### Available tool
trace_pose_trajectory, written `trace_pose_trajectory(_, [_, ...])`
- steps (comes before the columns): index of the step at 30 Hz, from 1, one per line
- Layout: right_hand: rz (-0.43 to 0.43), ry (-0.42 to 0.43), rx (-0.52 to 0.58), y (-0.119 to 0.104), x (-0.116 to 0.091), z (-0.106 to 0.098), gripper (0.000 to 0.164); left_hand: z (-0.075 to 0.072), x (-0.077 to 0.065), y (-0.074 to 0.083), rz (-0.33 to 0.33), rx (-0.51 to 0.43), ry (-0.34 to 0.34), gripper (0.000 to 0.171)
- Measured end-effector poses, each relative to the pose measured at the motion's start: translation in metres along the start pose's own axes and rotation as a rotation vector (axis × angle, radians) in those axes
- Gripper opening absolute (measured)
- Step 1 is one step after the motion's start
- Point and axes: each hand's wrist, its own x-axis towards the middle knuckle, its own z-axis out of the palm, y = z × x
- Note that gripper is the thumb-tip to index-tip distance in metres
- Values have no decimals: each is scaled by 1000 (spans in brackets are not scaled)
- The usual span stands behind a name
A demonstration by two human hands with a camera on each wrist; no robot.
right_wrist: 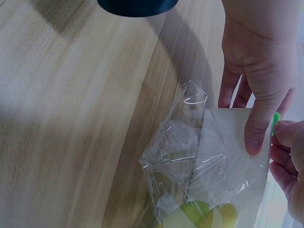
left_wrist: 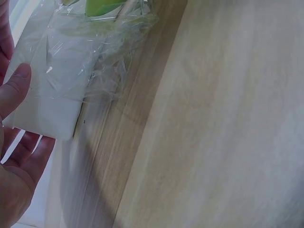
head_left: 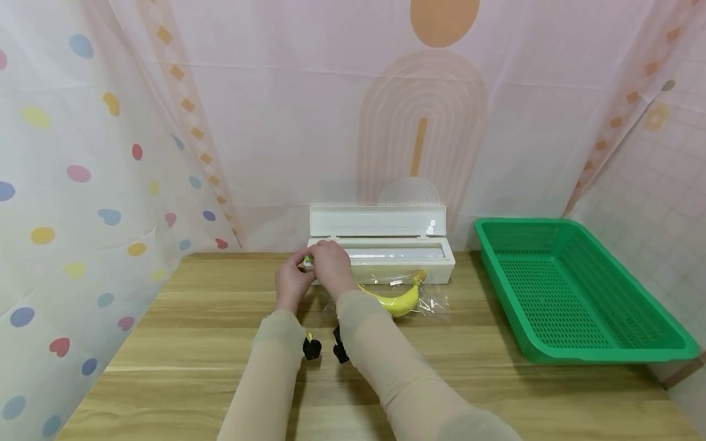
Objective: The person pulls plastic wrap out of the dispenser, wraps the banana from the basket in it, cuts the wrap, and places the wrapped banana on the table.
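Note:
A white cling film dispenser (head_left: 399, 272) stands against the back wall with its lid (head_left: 377, 220) raised and a roll of film (head_left: 394, 253) inside. My left hand (head_left: 292, 283) grips its left end, thumb (left_wrist: 16, 90) on the front face and fingers round the end. At the same corner my right hand (head_left: 333, 266) pinches a small green slider (right_wrist: 276, 119) on the top edge. Clear film (right_wrist: 185, 137) hangs down the front onto the wood. A yellow banana (head_left: 402, 304) lies in front of the dispenser, covered by film and partly hidden by the right forearm.
A green plastic basket (head_left: 557, 355) sits on the right of the wooden table (head_left: 182, 343). Black wrist-camera pieces (head_left: 312, 349) show between the forearms. A patterned cloth (head_left: 287, 141) hangs behind the table and along its sides.

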Motion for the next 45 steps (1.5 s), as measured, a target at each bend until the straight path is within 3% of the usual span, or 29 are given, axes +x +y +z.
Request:
trace_pose_trajectory(6, [5,9,-14,0,1,2,21,2,-1,-1,-12,5,-8,54])
trace_pose_trajectory(22, [10,-65,-61,3,5,-4,17,-1,-1,1,-30,-33,-28,58])
trace_pose_trajectory(35, [-6,-103,-86,8,5,-7,18,0,-1,0,-2,-25,-22,60])
trace_pose_trajectory(45, [-6,-84,-81,11,4,-7,15,0,-1,-2,3,-28,-26,60])
